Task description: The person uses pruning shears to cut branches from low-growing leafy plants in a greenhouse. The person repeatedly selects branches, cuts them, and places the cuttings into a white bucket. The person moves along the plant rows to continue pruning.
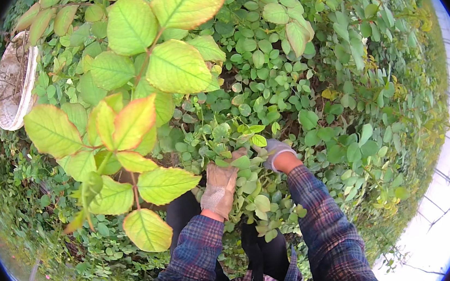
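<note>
My left hand (220, 184), in a worn beige work glove, reaches into the rose foliage (249, 177) before me, its fingers partly hidden by leaves. To its right is my right hand (276, 154), in a pale grey glove, also among the leaves and stems. Foliage covers the fingertips of both hands, so whether either grips a stem cannot be made out. A small bright green leaf (258, 140) stands just left of the right glove.
Large yellow-green rose leaves (178, 65) with reddish edges rise close to the camera at upper left. A dirty white basin (29, 80) holding dry twigs lies among the plants at far left. Dense rose bushes surround my legs; a pale, lined surface (440, 196) curves along the right.
</note>
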Available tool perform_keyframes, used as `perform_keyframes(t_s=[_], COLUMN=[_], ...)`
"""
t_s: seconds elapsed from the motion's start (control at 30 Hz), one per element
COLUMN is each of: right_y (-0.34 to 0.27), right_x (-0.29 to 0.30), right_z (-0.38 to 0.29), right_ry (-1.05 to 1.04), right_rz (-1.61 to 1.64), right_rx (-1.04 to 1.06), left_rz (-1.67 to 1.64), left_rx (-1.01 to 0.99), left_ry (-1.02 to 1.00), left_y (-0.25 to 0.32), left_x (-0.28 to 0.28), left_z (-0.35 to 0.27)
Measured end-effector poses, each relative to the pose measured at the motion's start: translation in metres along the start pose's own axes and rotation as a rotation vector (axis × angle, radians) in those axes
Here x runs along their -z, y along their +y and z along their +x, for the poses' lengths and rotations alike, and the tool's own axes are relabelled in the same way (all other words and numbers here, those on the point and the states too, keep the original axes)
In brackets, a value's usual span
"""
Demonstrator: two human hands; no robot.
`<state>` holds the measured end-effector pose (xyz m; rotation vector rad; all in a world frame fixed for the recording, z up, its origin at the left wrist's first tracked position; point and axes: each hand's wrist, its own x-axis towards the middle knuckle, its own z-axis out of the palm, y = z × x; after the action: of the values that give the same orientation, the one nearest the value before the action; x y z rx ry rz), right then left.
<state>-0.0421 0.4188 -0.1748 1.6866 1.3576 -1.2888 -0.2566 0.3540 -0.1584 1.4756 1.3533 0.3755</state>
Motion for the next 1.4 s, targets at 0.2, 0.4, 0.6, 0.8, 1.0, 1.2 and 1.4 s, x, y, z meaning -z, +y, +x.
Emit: perform_keyframes(t_s=[0.2,0.4,0.6,0.8,1.0,1.2,1.4], right_y=[0.02,-0.01,-0.1,-0.091,-0.048,-0.089,-0.216], right_x=[0.003,0.047,0.047,0.071,0.1,0.167,0.129], right_z=[-0.085,0.034,0.052,0.054,-0.033,0.03,0.049], right_ry=[0.422,0.717,0.273,0.102,0.49,0.928,0.563], right_rz=[0.944,0.665,-0.182,-0.215,0.692,-0.641,-0.32], right_rx=[-0.031,0.177,0.157,0.134,0.269,0.615,0.765], left_rz=[-0.45,-0.709,-0.61,0.196,0.056,0.396,0.203], left_rx=[0.216,0.124,0.129,-0.157,0.008,0.227,-0.165], left_ry=[0.052,-0.045,0.059,0.257,0.24,-0.063,0.454], left_y=[-0.065,-0.038,-0.037,0.01,-0.029,-0.036,-0.044], left_x=[-0.038,-0.041,-0.012,0.027,0.008,-0.017,-0.021], left_z=[-0.016,-0.005,-0.003,0.022,0.027,0.018,0.008])
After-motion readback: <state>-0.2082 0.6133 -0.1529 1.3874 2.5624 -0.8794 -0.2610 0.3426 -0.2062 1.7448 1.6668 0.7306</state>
